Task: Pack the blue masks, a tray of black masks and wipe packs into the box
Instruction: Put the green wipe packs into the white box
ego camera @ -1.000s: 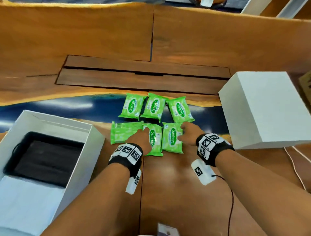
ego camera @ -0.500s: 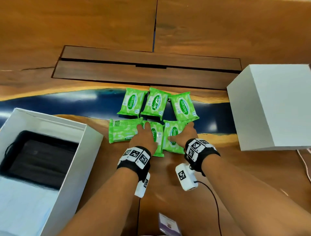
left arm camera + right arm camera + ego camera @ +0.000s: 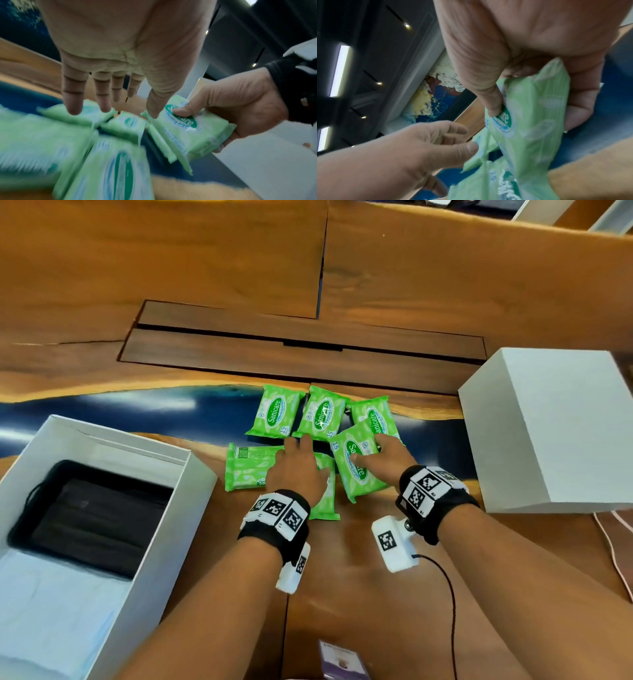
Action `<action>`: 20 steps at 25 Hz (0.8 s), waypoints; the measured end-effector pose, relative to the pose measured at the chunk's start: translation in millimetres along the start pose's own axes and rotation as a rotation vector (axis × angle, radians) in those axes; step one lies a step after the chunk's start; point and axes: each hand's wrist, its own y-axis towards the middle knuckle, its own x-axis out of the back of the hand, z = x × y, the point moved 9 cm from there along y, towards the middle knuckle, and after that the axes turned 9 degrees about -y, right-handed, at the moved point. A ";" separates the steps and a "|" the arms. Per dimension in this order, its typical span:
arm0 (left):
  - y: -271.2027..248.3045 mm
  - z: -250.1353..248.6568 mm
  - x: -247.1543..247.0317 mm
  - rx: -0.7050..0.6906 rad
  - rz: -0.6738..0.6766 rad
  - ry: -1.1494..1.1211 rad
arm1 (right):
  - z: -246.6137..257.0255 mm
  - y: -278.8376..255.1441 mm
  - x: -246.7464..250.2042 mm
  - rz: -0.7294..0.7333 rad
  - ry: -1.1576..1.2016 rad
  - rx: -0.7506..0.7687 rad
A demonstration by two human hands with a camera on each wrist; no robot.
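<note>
White box [image 3: 191, 491] at the table's near left edge: black masks in a tray [image 3: 89, 518] at its far end, blue masks [image 3: 51, 611] at the near end. Right hand [image 3: 383, 460] grips one wipe pack [image 3: 356, 463], tilted, thumb on top. Left hand [image 3: 298, 470], fingers spread flat, over the other wipe packs [image 3: 274, 412] mid-table.

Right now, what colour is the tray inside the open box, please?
Black tray; head view.
</note>
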 end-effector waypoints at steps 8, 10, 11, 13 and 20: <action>-15.5 29.2 136.8 -0.064 -0.065 0.299 | 125.4 -35.6 -23.3 0.014 0.045 0.346; -15.4 60.7 151.9 0.001 -0.017 0.337 | 143.8 -42.6 -36.6 0.036 0.027 0.380; -16.4 75.6 155.5 0.019 0.010 0.360 | 152.0 -46.1 -43.8 0.046 0.015 0.397; -18.6 100.2 160.6 0.025 0.045 0.386 | 166.6 -52.3 -55.3 0.056 -0.013 0.426; -4.8 150.3 187.0 -0.001 -0.080 0.307 | 220.4 -73.9 -74.2 0.065 -0.017 0.524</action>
